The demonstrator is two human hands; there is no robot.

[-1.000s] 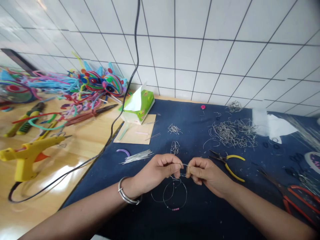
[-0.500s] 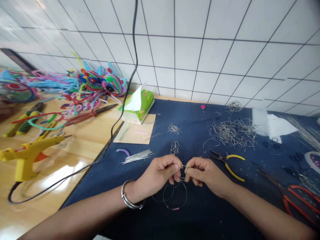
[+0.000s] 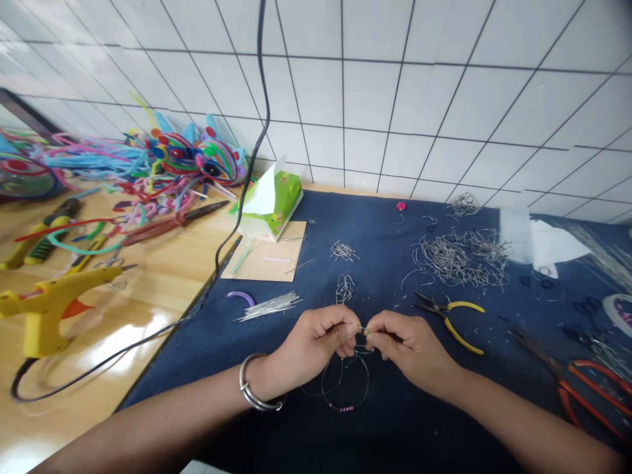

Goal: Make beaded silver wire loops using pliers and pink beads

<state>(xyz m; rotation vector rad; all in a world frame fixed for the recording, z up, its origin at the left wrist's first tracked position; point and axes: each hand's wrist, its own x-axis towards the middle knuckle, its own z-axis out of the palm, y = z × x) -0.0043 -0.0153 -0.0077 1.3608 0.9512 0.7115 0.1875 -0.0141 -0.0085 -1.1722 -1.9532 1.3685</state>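
Note:
My left hand [image 3: 328, 336], with silver bangles at its wrist, pinches a thin wire [image 3: 363, 329] between thumb and index finger. From the right, my right hand [image 3: 399, 339] pinches the same wire, its fingertips almost touching the left ones. Below the hands a thin wire loop [image 3: 367, 388] with small pink beads [image 3: 346, 409] lies on the dark blue cloth [image 3: 385, 270]. Just beyond the fingers is a small group of bent wires [image 3: 344, 288]. Fine details between the fingertips are too small to make out.
Yellow-handled pliers [image 3: 461, 329] and red-handled pliers [image 3: 592, 388] lie right, below tangled wires [image 3: 444, 257]. Straight wires [image 3: 271, 306], a tissue box [image 3: 281, 204] and a yellow glue gun [image 3: 49, 309] are left. A black cable [image 3: 259, 99] hangs before the tiled wall.
My right hand's fingertips have come slightly closer to the left ones, and its lower fingers are curled in more. The view has shifted a little.

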